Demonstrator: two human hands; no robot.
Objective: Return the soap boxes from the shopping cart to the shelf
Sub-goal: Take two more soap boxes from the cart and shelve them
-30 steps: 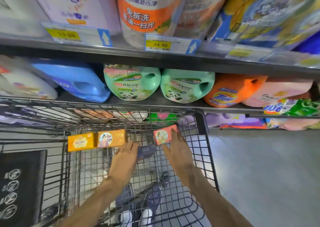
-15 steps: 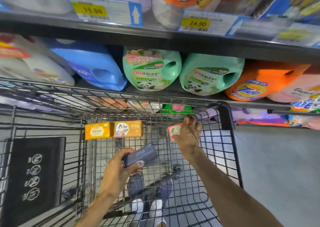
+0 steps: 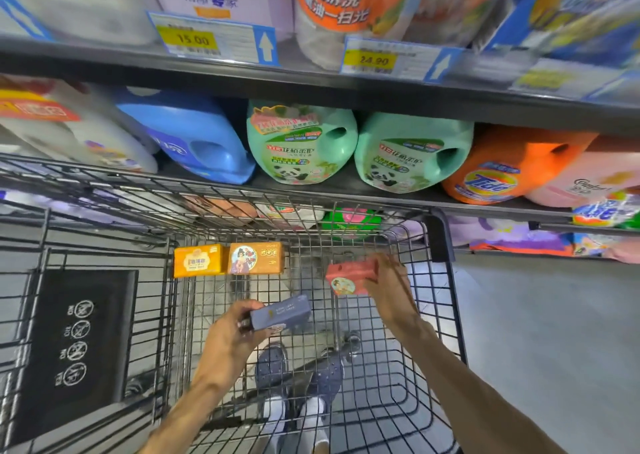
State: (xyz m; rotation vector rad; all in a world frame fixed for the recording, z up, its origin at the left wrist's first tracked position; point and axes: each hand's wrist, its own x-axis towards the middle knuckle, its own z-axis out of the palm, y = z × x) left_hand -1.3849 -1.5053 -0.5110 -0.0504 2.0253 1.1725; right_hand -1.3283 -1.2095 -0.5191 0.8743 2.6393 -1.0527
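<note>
A dark blue soap box (image 3: 281,313) is gripped by the left hand (image 3: 231,336) at frame centre, its long axis tilted up to the right. A red soap box (image 3: 349,277) is held by the right hand (image 3: 391,289), nearer the shelf (image 3: 408,200) above. Two orange soap boxes (image 3: 228,260) are left in the cart (image 3: 439,235), up and left of both hands.

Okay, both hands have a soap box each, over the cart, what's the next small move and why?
Probably lift both hands up and forward over the wire shopping cart's front rim toward the shelf. The left hand already grips the dark blue soap box and the right hand the red soap box, both clear of the cart floor. Two orange boxes remain inside for a later trip.
</note>
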